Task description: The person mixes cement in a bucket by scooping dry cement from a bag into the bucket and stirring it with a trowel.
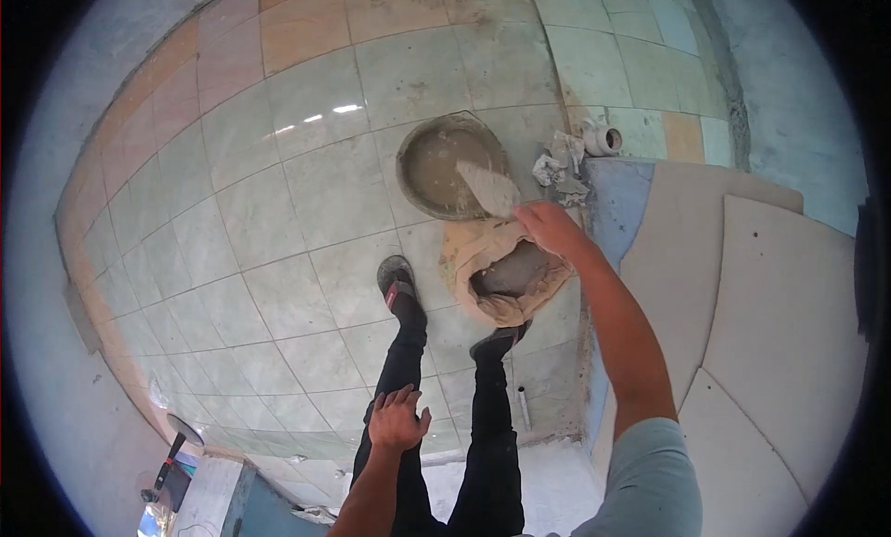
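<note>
My right hand (548,228) is closed round the handle of a trowel (489,187). Pale grey material coats its blade, which reaches over the rim of a round basin (405,183). Grey-brown, wet-looking mix (444,166) fills much of that basin. Just below my right hand stands an open paper sack (473,296) with its top rolled back and grey powder (516,270) inside. My left hand (397,420) lies on my left leg near the knee, fingers stretched out and holding nothing.
Crumpled scraps (563,161) and a white pipe fitting (603,140) lie right of the basin. Large boards (770,286) fill the right side. A short tube (523,409) lies by my right leg. At lower left is a small table (206,495).
</note>
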Demonstrator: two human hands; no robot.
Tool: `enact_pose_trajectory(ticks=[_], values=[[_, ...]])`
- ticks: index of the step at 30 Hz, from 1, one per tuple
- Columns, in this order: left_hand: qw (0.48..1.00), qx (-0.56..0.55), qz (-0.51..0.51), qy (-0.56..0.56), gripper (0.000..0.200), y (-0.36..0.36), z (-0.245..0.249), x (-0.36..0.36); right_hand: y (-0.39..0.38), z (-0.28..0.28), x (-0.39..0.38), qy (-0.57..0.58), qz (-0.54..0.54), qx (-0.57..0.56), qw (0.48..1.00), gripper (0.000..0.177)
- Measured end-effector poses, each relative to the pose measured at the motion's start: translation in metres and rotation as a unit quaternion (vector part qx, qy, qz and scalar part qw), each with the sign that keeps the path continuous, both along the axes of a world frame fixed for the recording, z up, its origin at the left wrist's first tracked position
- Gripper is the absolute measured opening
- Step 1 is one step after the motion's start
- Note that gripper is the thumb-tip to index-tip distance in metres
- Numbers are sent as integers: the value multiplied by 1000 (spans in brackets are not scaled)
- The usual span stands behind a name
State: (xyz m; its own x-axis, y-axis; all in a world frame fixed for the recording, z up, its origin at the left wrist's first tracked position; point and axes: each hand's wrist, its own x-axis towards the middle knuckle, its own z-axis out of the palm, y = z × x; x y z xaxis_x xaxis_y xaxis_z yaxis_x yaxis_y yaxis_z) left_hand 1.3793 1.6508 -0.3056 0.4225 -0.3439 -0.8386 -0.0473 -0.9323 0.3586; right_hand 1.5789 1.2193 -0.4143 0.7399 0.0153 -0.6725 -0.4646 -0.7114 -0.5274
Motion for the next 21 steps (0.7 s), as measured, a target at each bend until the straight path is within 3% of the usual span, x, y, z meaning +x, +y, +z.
enact_pose_trajectory(ticks=[2,6,10,17,21], values=[[1000,0,-3,-10,48,3,0,4,32,-29,28,-38,1,-60,997,47],[1000,-3,13,4,49,9,1,13,83,-94,59,39,-14,-98,994,42],[999,-7,31,9,50,15,-2,11,126,-104,62,39,-42,-125,990,35],[999,-5,40,-6,49,10,-2,-12,98,-27,9,7,34,-243,969,25],[999,-6,37,-19,48,-1,-3,-29,41,49,-62,-89,-64,-209,972,27]])
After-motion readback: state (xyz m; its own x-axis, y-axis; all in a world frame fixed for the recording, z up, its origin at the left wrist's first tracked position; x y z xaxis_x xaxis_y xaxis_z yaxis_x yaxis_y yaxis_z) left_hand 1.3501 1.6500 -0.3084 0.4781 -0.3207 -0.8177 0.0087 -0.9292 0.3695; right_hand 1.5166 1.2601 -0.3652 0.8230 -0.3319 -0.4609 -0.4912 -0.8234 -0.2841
